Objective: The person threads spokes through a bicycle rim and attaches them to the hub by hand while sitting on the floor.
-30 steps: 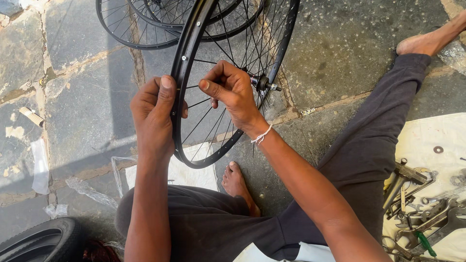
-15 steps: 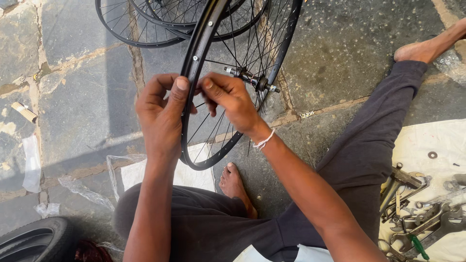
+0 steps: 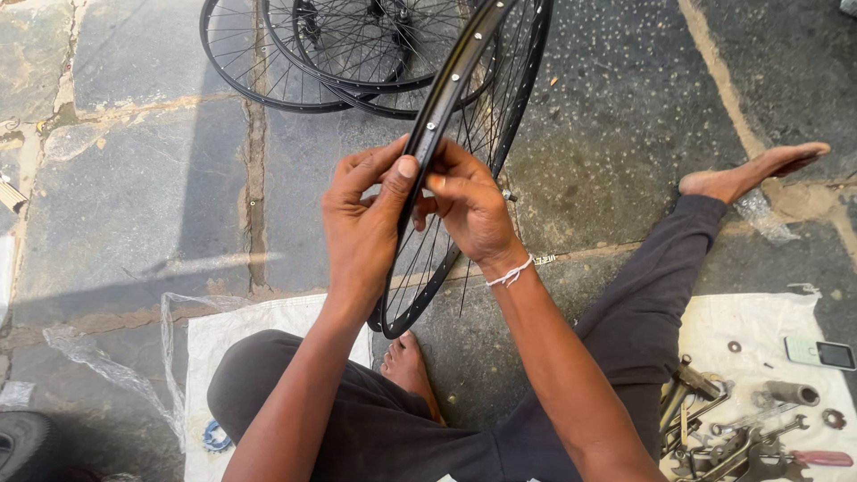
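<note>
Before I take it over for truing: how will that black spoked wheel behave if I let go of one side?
Held upright on edge by the left hand and right hand, the wheel would probably roll or tip. Thin spokes suggest it is light; the rim looks stiff.

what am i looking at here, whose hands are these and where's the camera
The camera sits on a person's head and looks down, so both arms are their own. They sit on a stone floor. The left hand and right hand grip a black spoked bicycle rim stood on edge between them. More wheels lie flat on the ground beyond. On the right, a white sheet carries wrenches and other tools and a phone.
</note>
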The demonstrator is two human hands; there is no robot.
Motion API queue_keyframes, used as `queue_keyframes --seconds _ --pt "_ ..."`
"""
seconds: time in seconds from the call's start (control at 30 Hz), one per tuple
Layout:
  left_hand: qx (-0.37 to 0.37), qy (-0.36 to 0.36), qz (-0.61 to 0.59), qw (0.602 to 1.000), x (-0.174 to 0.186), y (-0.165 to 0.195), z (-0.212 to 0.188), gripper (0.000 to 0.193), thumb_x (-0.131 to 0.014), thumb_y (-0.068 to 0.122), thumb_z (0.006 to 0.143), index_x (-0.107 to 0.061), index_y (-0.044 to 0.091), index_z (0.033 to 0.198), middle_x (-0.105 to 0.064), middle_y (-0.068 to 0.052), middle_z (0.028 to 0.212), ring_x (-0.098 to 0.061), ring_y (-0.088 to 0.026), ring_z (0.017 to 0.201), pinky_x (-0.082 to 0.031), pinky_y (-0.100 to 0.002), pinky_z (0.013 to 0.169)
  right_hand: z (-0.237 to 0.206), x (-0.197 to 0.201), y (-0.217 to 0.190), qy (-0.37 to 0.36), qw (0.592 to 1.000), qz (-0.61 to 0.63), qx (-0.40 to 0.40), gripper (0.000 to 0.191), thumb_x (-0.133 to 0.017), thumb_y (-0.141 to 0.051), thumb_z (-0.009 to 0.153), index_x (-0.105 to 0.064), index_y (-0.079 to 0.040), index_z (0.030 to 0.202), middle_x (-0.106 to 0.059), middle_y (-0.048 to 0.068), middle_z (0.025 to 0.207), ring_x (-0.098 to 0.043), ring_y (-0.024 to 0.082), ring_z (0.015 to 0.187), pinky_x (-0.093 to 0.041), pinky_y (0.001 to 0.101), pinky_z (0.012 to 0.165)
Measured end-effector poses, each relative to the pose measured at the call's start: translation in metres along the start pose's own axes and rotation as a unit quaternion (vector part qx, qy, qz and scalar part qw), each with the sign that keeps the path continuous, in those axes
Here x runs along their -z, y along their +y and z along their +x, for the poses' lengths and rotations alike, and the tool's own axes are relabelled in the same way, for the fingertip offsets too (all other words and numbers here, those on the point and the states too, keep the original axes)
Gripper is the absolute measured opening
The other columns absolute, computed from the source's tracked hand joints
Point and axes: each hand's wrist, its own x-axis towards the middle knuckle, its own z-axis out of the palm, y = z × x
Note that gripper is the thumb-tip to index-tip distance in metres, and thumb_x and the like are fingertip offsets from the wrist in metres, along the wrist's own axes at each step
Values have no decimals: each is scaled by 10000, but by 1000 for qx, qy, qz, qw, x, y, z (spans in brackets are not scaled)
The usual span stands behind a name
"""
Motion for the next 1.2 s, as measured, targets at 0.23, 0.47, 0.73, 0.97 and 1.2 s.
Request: queue_keyframes --seconds 0.23,0.47,0.73,0.97,1.2 --pt "29 4 -29 999 0 2 -1 321 -724 221 969 -741 45 1237 -595 -69 1139 -661 -97 701 -532 -241 529 1 -6 -6 25 998 -54 -9 401 -633 -197 913 -594 -54 1285 -723 129 1109 -695 172 872 -558 305 671" --pt "-41 -20 38 998 10 -2 -3 571 -772 288 937 -611 51 1432 -555 -104 1255 -584 -190 1173 -592 -320 857 3 4 -6 72 997 1 3 343 -610 -100 905 -612 -8 1235 -715 100 1053 -704 185 885 -585 315 764" --pt "-30 -61 168 983 0 -26 -32 1019 -883 321 726 -341 61 1549 -500 -162 1392 -549 -306 1266 -508 -435 982 15 36 -25 17 998 22 52 313 -647 -68 935 -648 19 1235 -738 132 1035 -710 209 887 -588 337 756" --pt "24 -71 145 987 -13 -35 -41 943 -880 352 724 -398 33 1469 -518 -151 1332 -577 -265 1210 -580 -391 917 17 41 -38 62 996 27 55 321 -651 -96 852 -670 5 1156 -733 113 1028 -728 225 930 -616 375 836" --pt "19 -79 150 985 -19 -29 -39 802 -863 394 760 -483 28 1365 -551 -122 1236 -613 -243 1135 -599 -380 870 19 46 -46 68 997 4 46 224 -600 -143 1008 -674 5 1158 -714 93 989 -713 215 945 -603 351 777"
